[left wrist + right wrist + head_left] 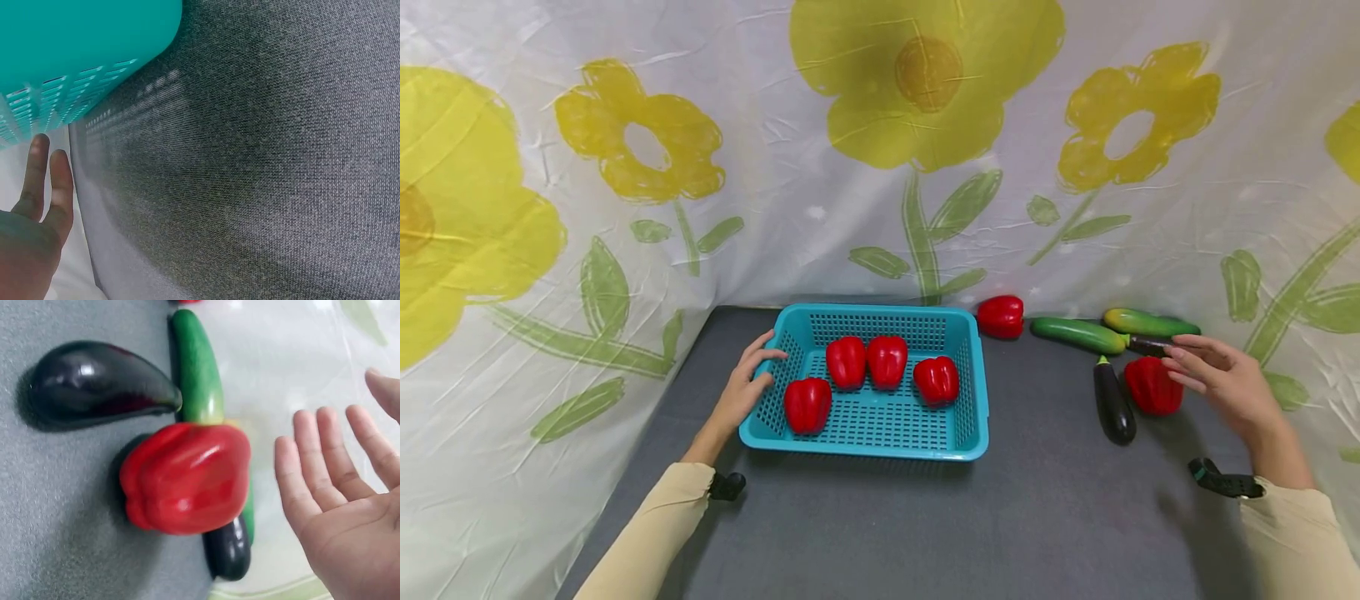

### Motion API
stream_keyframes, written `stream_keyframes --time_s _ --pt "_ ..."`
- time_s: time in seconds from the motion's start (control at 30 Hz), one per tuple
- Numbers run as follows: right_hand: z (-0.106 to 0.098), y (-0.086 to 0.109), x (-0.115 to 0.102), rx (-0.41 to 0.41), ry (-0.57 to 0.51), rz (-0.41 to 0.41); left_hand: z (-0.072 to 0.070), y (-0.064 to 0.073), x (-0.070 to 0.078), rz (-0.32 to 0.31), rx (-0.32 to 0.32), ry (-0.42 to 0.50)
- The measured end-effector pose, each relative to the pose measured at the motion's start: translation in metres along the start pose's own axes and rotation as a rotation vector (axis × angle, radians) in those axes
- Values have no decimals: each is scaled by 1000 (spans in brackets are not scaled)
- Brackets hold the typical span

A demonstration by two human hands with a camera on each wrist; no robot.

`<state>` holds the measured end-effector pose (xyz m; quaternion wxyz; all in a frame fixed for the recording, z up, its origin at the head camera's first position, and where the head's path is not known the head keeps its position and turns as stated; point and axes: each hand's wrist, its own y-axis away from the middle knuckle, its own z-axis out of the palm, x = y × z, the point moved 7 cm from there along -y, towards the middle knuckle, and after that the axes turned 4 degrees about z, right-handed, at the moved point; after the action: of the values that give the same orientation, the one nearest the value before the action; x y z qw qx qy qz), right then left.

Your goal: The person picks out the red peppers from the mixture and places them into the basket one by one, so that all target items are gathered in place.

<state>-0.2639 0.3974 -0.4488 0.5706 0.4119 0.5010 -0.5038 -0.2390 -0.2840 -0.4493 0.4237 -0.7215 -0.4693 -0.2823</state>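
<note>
My left hand (pixel 747 387) is at the left side of a blue plastic basket (pixel 865 454), its fingers spread beside the rim. In the left wrist view two fingers (pixel 60 181) point up close to the slotted wall. Several red bell peppers (pixel 808 406) lie inside the basket. On the right, my right hand (pixel 1228 383) hovers with relaxed fingers by another red bell pepper (pixel 1152 386), holding nothing. The right wrist view has that pepper apart from the fingertips, between a dark eggplant (pixel 94 384) and a second eggplant (pixel 231 550) partly hidden behind it.
Near the back edge of the grey table (pixel 880 533) are two green zucchinis, one in front (pixel 1078 335) and one behind (pixel 1150 322). A further red bell pepper (pixel 1000 317) sits beside the basket's back right corner. A flower-printed curtain (pixel 760 208) hangs behind the table.
</note>
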Motion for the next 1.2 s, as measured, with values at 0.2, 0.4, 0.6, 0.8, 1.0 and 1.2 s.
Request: stream_keyframes --time_s 0.2,0.4,0.6,0.8,1.0,1.2 --pt "-18 -6 6 52 -113 6 -1 0 -1 0 -2 -1" --pt "-31 -11 14 72 -199 -1 -1 -1 -1 -5 -1 0" --pt "-40 -12 27 84 -170 15 -1 0 0 -13 -3 -4" --pt "-47 -8 43 119 71 75 -1 0 0 -17 2 -4" --pt "-46 -6 59 113 402 158 -1 -1 0 -10 3 -4" --pt "-43 -10 72 120 521 169 -1 -1 -3 -5 4 -1"
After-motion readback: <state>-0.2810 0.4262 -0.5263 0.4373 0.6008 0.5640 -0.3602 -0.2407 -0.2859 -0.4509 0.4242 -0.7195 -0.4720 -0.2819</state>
